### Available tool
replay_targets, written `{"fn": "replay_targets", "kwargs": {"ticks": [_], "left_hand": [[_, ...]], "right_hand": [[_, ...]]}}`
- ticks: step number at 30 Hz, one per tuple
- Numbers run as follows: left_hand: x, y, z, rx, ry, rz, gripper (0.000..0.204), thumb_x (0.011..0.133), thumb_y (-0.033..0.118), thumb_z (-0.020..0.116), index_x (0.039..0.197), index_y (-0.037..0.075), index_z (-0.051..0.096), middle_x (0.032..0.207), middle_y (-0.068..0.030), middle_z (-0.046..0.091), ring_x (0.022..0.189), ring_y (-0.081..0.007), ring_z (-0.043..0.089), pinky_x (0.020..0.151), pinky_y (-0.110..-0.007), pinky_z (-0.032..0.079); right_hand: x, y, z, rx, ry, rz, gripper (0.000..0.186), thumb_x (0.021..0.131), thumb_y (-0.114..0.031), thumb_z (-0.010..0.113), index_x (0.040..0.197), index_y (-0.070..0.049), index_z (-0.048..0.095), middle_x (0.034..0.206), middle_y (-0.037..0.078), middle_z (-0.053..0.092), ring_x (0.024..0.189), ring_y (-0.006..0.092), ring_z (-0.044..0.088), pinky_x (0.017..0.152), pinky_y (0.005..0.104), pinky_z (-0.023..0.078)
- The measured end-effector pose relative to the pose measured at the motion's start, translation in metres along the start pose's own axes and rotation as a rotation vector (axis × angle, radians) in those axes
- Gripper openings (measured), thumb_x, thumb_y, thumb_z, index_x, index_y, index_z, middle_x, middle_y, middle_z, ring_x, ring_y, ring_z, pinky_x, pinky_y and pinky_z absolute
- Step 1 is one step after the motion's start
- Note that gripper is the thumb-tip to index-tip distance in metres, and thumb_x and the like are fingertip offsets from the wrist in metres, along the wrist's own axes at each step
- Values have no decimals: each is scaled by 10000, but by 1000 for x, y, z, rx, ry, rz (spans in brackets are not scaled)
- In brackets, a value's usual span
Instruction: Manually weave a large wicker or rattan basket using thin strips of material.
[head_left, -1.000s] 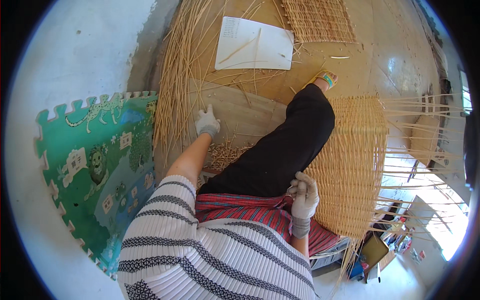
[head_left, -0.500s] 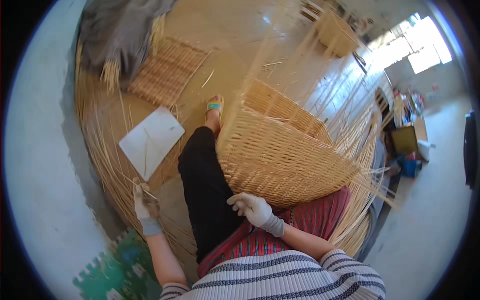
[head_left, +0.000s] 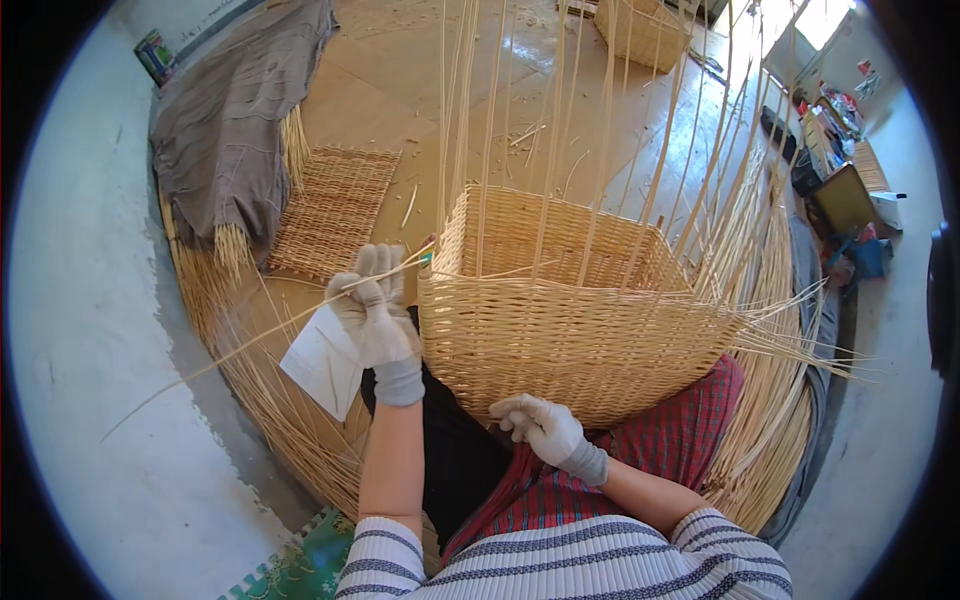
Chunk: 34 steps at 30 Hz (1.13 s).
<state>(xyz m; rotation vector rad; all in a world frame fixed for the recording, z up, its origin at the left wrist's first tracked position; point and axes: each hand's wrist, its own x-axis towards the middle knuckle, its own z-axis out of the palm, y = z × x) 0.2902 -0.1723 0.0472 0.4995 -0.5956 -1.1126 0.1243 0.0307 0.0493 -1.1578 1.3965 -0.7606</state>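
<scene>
A half-woven wicker basket (head_left: 560, 335) rests on my lap, its long upright stakes rising from the walls. My left hand (head_left: 376, 325), in a pale glove with a grey cuff, is beside the basket's left corner. It grips a long thin wicker strand (head_left: 235, 348), which runs from the corner down to the left; the fingers are slightly blurred. At the basket's lower front edge is my right hand (head_left: 548, 428), also gloved, with its fingers curled. Whether anything lies inside those fingers is hidden. Loose strand ends stick out past the basket's right corner.
Bundles of long strands (head_left: 765, 400) lie to the right, others along the left wall. A white board (head_left: 322, 365) and a woven mat (head_left: 335, 210) are on the floor. Grey cloth (head_left: 235, 130) covers a bundle at far left; another basket (head_left: 640, 35) stands at the back.
My left hand has risen from low at the left to the basket's left corner, bringing a strand with it. My right hand stays curled at the basket's lower edge. The view has shifted.
</scene>
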Motion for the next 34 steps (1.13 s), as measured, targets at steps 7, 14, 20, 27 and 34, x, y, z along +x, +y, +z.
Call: {"fn": "replay_targets", "kwargs": {"ticks": [7, 14, 20, 27, 34], "left_hand": [[8, -18, -16, 225, -342, -32, 76, 1040, 68, 487, 1101, 86, 445, 1265, -242, 606, 1143, -277, 627, 1051, -422, 482], [-23, -15, 15, 686, -217, 118, 90, 1049, 140, 462, 1073, 55, 482, 1299, -233, 563, 1234, -270, 564, 1063, -347, 431], [-27, -6, -1, 549, -117, -70, 204, 967, -54, 513, 1139, 53, 488, 1302, -183, 566, 1169, -208, 555, 1009, -312, 455], [-24, 8, 17, 538, -182, -129, 392, 908, 48, 622, 1271, -5, 486, 1213, -102, 499, 1120, -177, 536, 892, -284, 556], [-23, 13, 19, 683, -305, -109, 581, 841, -17, 675, 1376, 12, 453, 1279, -67, 456, 1222, -178, 481, 922, -285, 551]], "right_hand": [[18, -22, -11, 22, -35, -36, 384, 933, 65, 459, 1236, -83, 644, 884, 66, 694, 732, 161, 664, 711, 294, 564], [66, -107, -10, -482, 117, -708, 468, 835, -51, 605, 1284, -181, 614, 880, 85, 650, 761, 236, 687, 648, 378, 557], [111, -145, 28, -817, 228, -819, 311, 857, -230, 632, 1166, -199, 644, 920, 17, 623, 806, 199, 659, 613, 345, 538], [113, -130, 32, -746, 258, -895, 215, 849, -246, 619, 1045, -161, 639, 879, -1, 587, 784, 203, 630, 572, 361, 518], [106, -116, 25, -740, 177, -899, 365, 846, -251, 657, 1189, -130, 628, 1046, 49, 636, 881, 236, 668, 630, 350, 554]]}}
